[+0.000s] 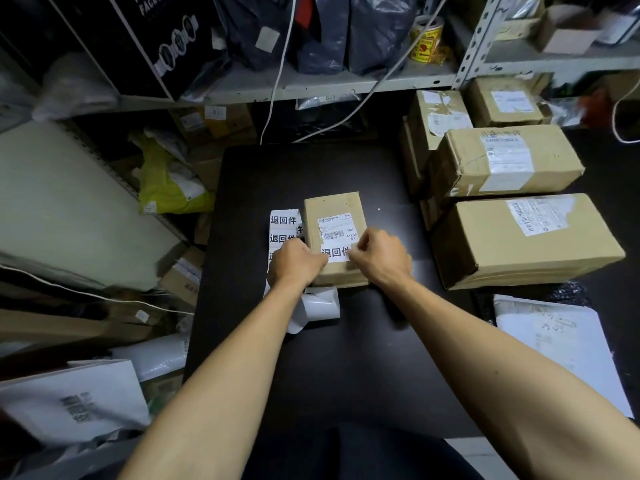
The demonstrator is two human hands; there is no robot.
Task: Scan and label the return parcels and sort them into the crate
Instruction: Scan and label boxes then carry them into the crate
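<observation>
Head view, hands (341,259) pressing label (335,252), parcel (334,216)

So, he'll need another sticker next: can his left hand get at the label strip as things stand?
Probably yes. The left hand is right beside the label strip, which lies flat on the black table left of the small parcel, uncovered. But it is busy pressing the label.

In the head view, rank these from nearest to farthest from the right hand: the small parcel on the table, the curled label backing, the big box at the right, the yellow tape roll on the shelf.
From the right hand:
1. Small parcel, under the hand, at table centre.
2. Curled label backing, at the near left of the parcel.
3. Big box, at the right edge.
4. Yellow tape roll, up on the back shelf.
</observation>
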